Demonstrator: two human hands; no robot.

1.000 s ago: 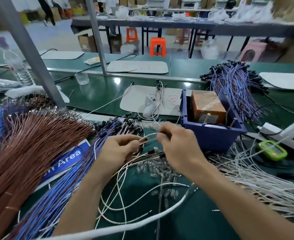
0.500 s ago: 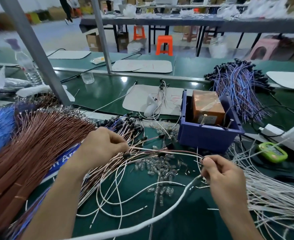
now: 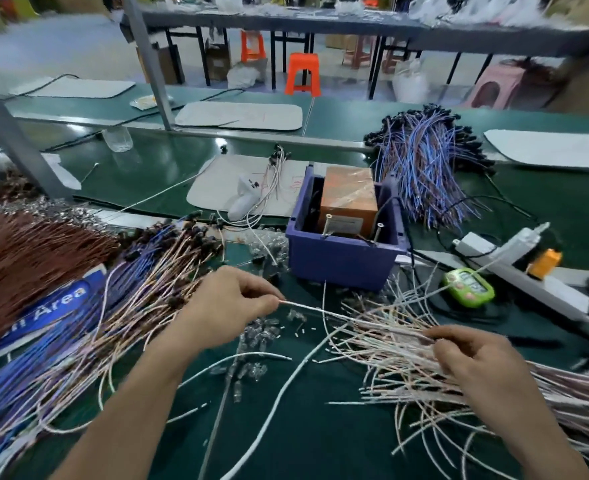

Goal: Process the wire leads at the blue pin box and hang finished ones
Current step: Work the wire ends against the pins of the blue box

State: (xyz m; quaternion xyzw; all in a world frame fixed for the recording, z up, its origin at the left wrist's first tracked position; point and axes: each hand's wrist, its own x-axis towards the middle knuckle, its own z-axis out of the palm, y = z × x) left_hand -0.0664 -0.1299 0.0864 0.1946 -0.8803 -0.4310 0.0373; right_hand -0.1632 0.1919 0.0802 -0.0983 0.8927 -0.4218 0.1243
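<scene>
The blue pin box (image 3: pixel 341 261) stands on the green bench at centre, with an orange block (image 3: pixel 350 199) and two upright pins inside. In front of it my left hand (image 3: pixel 227 303) pinches the end of a thin white wire lead (image 3: pixel 321 310). That lead runs right to my right hand (image 3: pixel 473 358), which pinches its other part over a loose pile of white leads (image 3: pixel 407 368). A heap of leads with black caps (image 3: pixel 154 268) lies under my left wrist. Small clear sleeves (image 3: pixel 258 332) are scattered between my hands.
Brown wires (image 3: pixel 26 254) are piled at far left beside a grey frame post (image 3: pixel 5 133). A bundle of blue capped wires (image 3: pixel 421 154) lies behind the box. A green timer (image 3: pixel 468 287), a power strip (image 3: pixel 473 244) and a thick white cable (image 3: pixel 272 407) lie nearby.
My right hand has moved right and down onto the white lead pile. My left hand has shifted right to the middle, and a single lead is now stretched between the two hands.
</scene>
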